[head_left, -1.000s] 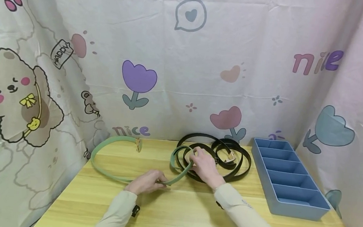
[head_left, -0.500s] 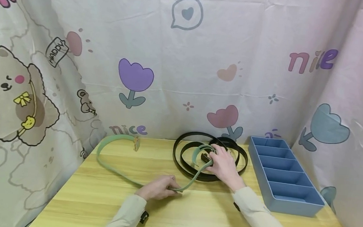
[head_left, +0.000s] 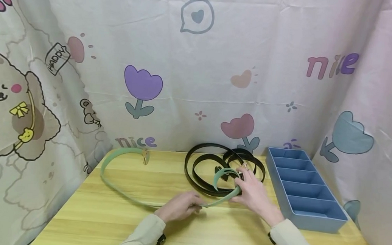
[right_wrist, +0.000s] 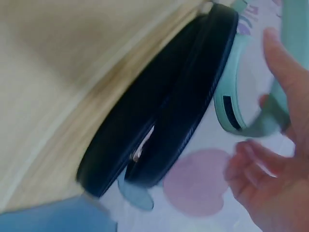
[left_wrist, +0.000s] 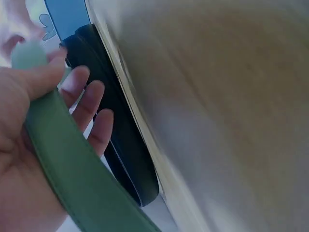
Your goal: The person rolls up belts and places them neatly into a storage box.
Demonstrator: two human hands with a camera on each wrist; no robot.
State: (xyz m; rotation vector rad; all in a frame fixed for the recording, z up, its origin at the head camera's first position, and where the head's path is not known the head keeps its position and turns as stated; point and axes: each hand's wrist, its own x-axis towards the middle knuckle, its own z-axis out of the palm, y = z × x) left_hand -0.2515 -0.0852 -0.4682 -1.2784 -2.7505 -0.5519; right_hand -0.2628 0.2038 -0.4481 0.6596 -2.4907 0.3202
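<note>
A light green belt (head_left: 109, 157) runs in a wide loop over the left of the table, its gold-coloured buckle (head_left: 145, 157) at the back. My left hand (head_left: 180, 205) holds the strap midway; in the left wrist view the thumb lies over the green strap (left_wrist: 72, 154) with the fingers behind it. Further right, my right hand (head_left: 255, 194) pinches the belt near its curled free end (head_left: 220, 176). In the right wrist view that curl (right_wrist: 232, 87) bends in front of the thumb and fingers. Black belts (head_left: 208, 192) lie coiled just behind the right hand.
On the right of the wooden table (head_left: 107, 222) stands a blue tray (head_left: 315, 224) with several compartments in a row. A patterned cloth (head_left: 192, 80) hangs behind the table and along both sides.
Both hands have moved right along the table, drawing the green strap with them. The curled end now sits further right, in front of the black belts. The buckle end stays at the back left.
</note>
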